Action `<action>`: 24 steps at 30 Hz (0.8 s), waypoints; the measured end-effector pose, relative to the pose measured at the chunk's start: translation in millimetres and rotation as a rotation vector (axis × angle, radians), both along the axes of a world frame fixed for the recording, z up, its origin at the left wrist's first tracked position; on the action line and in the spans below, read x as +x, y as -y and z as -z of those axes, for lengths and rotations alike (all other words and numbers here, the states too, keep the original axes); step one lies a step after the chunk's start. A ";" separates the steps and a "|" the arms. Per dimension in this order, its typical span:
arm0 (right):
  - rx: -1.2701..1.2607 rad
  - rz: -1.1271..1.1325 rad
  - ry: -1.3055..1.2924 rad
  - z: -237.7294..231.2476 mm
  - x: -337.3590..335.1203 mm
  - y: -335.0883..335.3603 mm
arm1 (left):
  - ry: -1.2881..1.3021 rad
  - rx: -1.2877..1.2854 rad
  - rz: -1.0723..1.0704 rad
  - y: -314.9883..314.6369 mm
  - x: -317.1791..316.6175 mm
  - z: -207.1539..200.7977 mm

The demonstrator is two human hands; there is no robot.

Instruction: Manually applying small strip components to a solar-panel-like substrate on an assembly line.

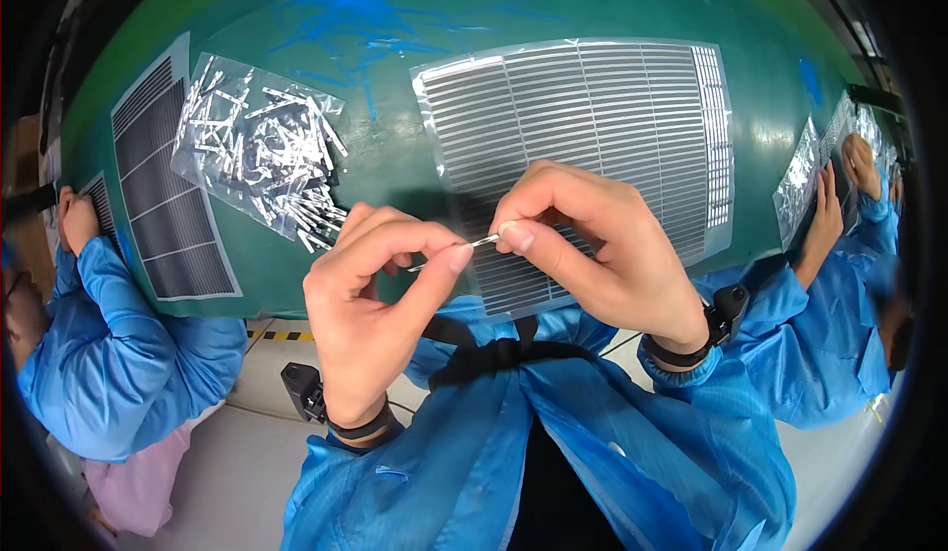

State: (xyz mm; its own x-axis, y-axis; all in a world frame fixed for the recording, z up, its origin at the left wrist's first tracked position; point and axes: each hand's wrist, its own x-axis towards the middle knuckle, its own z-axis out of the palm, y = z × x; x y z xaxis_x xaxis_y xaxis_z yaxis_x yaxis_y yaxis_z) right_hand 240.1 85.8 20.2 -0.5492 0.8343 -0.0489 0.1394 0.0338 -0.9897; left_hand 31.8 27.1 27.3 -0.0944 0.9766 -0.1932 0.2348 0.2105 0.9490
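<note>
While both hands meet above the near edge of the green table, a thin silver metal strip spans the small gap between them. The left hand pinches the strip's left end between thumb and curled forefinger, and the right hand closes thumb and forefinger on its right end, so the strip lies nearly level, tilted slightly up toward the right. Both hands are closed on it, with the other fingers curled in.

Just behind the right hand lies a clear plastic sheet carrying rows of thin grey strips, its near edge hanging over the table's rim. To the left, a transparent bag of loose silver metal pieces lies on the table, with some spilling out near the left hand. Further left lies a dark grey ribbed sheet.

A dark band wraps each wrist, and blue sleeves cover the forearms. At the left edge another person's blue-sleeved arm rests at the table; at the right, a second person's hands work at another clear sheet. Below the table the floor is pale, with a yellow-and-black striped marking.
</note>
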 end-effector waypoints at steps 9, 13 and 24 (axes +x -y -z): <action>-0.509 -0.122 -0.304 15.0 3.9 1.3 | 0.170 0.264 0.171 -15.7 3.4 14.3; -0.115 -0.100 -0.107 9.9 4.2 -0.2 | 0.169 0.359 0.234 -20.3 -3.8 11.9; 0.122 0.045 -0.065 -23.4 39.0 -26.9 | 0.174 0.443 0.259 -24.1 -27.3 2.8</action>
State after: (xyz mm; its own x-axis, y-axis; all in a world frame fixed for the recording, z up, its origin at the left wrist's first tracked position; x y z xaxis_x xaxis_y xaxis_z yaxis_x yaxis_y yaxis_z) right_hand 279.1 112.7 43.6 -0.5098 0.8557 0.0894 0.0790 0.1500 -0.9855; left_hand 4.5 51.2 24.5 0.1565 0.9551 0.2514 0.0571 -0.2629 0.9631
